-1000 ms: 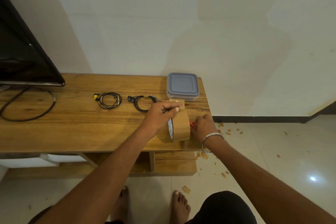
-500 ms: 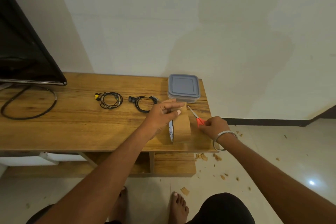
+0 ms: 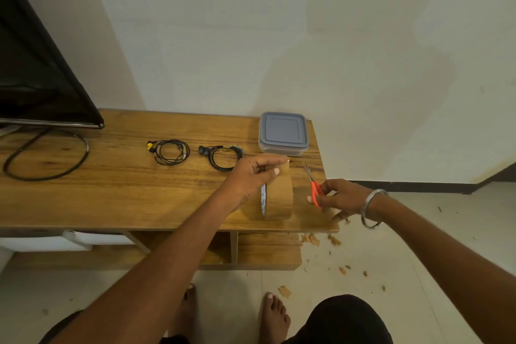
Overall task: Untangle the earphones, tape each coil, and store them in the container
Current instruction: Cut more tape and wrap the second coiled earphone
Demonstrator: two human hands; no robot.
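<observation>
Left hand (image 3: 252, 176) pinched tape end above roll (image 3: 275, 198), pinch point partly hidden. Right hand (image 3: 339, 198) gripped scissors (image 3: 314, 187), handles mostly covered by fingers.

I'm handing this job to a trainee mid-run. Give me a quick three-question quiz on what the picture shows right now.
1. True or false: the container has its lid on.
2. How many earphone coils lie on the table?
3. Which of the two hands holds the scissors: A left, B right?

Key:
1. True.
2. Two: the yellow-tipped coil and the black coil.
3. B; the right hand holds them, while the left hand pinches tape from the tape roll.
</observation>
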